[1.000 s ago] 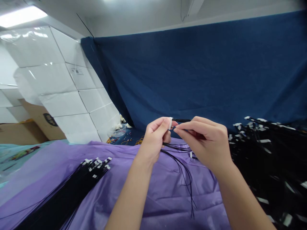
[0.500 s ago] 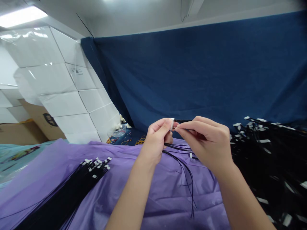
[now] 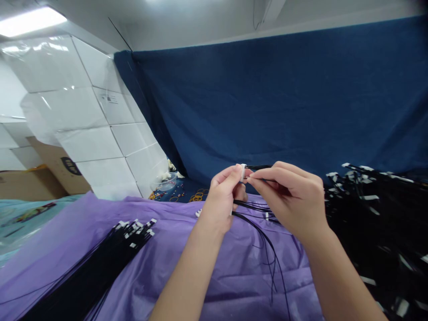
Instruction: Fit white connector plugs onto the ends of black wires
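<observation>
My left hand (image 3: 222, 196) pinches a small white connector (image 3: 243, 172) between thumb and fingers, in the middle of the view. Black wires run from the connector toward the right. Close beside it, my right hand (image 3: 289, 196) is closed, its thumb and index finger pinching a thin black wire (image 3: 264, 179) near the connector's face. More black wires (image 3: 256, 227) come out under my left hand and curve down over the purple cloth (image 3: 244, 276). The far ends of the wires are hidden behind my right hand.
A bundle of black wires with white ends (image 3: 90, 267) lies at the left. A large heap of similar wires (image 3: 361, 232) fills the right side. Behind are a clear bowl (image 3: 165, 182), yellow rings (image 3: 198, 196), stacked white boxes (image 3: 90, 142) and a blue curtain (image 3: 267, 107).
Both hands have shifted slightly to the right with the connector. The loose wires below hang a little further right and lower. White ends now show left of my left wrist.
</observation>
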`<state>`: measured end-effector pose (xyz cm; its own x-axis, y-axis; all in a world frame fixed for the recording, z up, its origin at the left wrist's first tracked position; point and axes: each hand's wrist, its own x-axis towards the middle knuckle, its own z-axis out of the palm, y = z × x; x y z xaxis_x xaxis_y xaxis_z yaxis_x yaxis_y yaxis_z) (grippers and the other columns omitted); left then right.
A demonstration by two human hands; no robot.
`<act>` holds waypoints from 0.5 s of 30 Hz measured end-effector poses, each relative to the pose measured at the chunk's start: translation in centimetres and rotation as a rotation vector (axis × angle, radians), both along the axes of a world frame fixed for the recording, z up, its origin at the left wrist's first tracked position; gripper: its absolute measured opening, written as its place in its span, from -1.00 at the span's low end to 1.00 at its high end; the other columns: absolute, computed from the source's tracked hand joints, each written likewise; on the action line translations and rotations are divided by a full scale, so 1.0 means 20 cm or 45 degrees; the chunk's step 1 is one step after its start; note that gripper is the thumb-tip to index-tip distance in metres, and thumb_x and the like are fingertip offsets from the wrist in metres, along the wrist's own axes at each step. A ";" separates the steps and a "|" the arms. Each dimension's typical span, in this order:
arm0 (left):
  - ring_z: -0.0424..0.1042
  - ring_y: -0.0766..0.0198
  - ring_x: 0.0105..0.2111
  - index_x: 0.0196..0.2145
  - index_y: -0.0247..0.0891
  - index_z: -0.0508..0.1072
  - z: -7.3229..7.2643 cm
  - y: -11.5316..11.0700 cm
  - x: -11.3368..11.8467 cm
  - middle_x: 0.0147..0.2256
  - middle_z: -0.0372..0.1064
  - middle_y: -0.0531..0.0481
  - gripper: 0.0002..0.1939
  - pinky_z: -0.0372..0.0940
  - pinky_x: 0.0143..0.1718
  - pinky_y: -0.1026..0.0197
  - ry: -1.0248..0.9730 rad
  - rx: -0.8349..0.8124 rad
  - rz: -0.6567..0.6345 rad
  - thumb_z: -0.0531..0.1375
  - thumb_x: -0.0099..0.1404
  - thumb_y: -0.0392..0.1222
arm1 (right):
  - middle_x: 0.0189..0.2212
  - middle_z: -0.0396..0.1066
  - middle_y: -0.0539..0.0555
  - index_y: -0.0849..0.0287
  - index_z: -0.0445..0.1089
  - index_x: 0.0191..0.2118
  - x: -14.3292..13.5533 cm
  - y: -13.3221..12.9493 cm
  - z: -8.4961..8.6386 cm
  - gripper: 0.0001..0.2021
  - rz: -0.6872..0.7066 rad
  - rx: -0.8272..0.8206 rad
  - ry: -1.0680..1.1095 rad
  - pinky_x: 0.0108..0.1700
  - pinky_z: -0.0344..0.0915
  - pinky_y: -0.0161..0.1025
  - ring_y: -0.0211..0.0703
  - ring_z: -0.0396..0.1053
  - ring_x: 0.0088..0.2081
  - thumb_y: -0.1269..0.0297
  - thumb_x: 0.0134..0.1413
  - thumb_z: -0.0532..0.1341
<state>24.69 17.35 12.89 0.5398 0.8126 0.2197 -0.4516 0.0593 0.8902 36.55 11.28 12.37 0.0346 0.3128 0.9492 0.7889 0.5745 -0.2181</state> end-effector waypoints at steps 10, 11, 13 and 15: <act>-0.14 0.51 -0.73 -0.37 -0.26 0.44 0.01 -0.02 -0.05 -0.73 -0.09 0.20 -0.65 -0.26 -0.75 0.40 -0.006 0.079 0.054 0.27 0.13 0.12 | -0.59 0.15 -0.08 0.23 0.45 -0.36 -0.01 0.04 -0.02 -0.95 0.051 0.027 0.002 -0.53 0.08 -0.38 -0.41 0.10 -0.56 0.49 0.08 0.26; -0.13 0.51 -0.73 -0.38 -0.26 0.45 0.02 -0.02 -0.06 -0.73 -0.08 0.20 -0.66 -0.24 -0.75 0.39 -0.008 0.121 0.083 0.26 0.14 0.11 | -0.59 0.14 -0.09 0.23 0.44 -0.36 -0.02 0.04 -0.02 -0.95 0.058 0.034 0.015 -0.53 0.07 -0.38 -0.42 0.09 -0.56 0.49 0.08 0.26; -0.12 0.51 -0.73 -0.39 -0.27 0.45 0.02 -0.03 -0.07 -0.73 -0.05 0.18 -0.67 -0.23 -0.75 0.39 0.001 0.185 0.122 0.25 0.16 0.10 | -0.58 0.16 -0.09 0.23 0.41 -0.37 -0.03 0.05 -0.03 -0.95 0.065 0.033 0.048 -0.53 0.07 -0.38 -0.42 0.08 -0.57 0.48 0.07 0.26; -0.11 0.51 -0.73 -0.40 -0.27 0.46 0.03 -0.03 -0.08 -0.72 -0.06 0.18 -0.67 -0.22 -0.74 0.39 -0.003 0.208 0.110 0.25 0.18 0.09 | -0.56 0.22 -0.08 0.22 0.39 -0.37 -0.04 0.04 -0.03 -0.95 0.074 0.017 0.084 -0.53 0.08 -0.38 -0.43 0.10 -0.57 0.48 0.08 0.25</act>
<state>23.09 16.68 13.39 0.4692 0.8093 0.3535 -0.4506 -0.1249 0.8840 35.67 12.12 11.78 0.0794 0.3038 0.9494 0.7384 0.6219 -0.2607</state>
